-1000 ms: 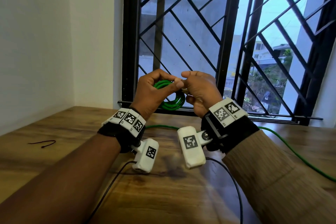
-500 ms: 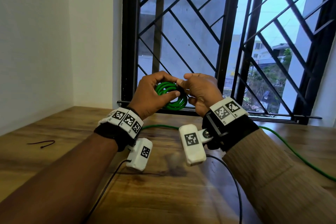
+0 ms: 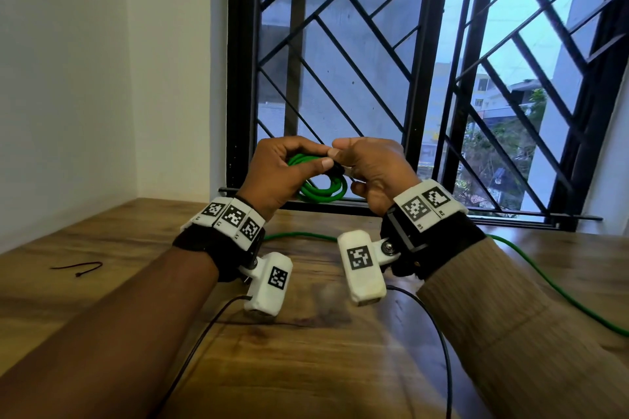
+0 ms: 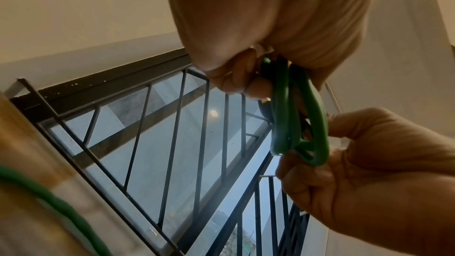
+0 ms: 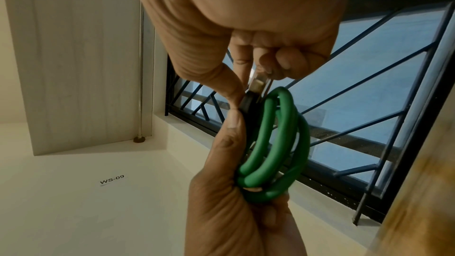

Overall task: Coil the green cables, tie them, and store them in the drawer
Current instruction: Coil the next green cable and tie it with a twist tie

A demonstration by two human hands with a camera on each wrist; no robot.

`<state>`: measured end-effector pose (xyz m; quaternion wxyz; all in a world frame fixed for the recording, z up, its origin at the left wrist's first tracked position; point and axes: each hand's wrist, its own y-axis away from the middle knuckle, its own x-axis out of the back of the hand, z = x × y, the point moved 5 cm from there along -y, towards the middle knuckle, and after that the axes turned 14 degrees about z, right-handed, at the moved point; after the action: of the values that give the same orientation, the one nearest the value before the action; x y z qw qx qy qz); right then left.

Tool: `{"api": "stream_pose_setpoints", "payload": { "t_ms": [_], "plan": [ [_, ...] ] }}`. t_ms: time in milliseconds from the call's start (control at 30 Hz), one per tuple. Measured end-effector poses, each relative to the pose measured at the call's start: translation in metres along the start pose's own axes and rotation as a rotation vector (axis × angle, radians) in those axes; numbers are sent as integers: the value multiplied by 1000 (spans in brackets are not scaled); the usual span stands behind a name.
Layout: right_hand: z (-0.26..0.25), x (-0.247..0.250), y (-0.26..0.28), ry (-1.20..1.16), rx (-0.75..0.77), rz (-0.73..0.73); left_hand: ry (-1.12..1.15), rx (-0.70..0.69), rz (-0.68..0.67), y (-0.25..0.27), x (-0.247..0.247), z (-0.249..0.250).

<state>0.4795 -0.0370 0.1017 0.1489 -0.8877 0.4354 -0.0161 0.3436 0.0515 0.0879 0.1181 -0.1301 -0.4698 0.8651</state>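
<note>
A green cable coil is held up in front of the window, above the wooden table. My left hand grips the coil's loops with thumb and curled fingers. My right hand pinches the cable's black plug end, whose metal tip shows between its fingers. In the left wrist view the coil hangs between both hands. A second green cable lies loose across the table to the right, running behind my wrists. No drawer is in view.
A thin dark tie lies on the table at the left. Black camera leads trail from my wrists toward me. A barred window stands right behind the hands and a white wall closes the left side.
Both hands stay together at the window. The left thumb has slid a little along the coil and the right fingers have shifted on the plug end. The loose cable has not moved.
</note>
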Motion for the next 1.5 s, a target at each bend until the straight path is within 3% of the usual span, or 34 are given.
{"api": "stream_pose_setpoints", "payload": {
  "t_ms": [133,900,1500],
  "plan": [
    [1,-2,1,4,-8,-3,10,-6,-31,1,0,2],
    [-3,2,5,-5,-39,24,96,94,136,1,1,-5],
    [-3,5,-5,108,-32,-76,32,70,167,3,1,-3]
  ]
}}
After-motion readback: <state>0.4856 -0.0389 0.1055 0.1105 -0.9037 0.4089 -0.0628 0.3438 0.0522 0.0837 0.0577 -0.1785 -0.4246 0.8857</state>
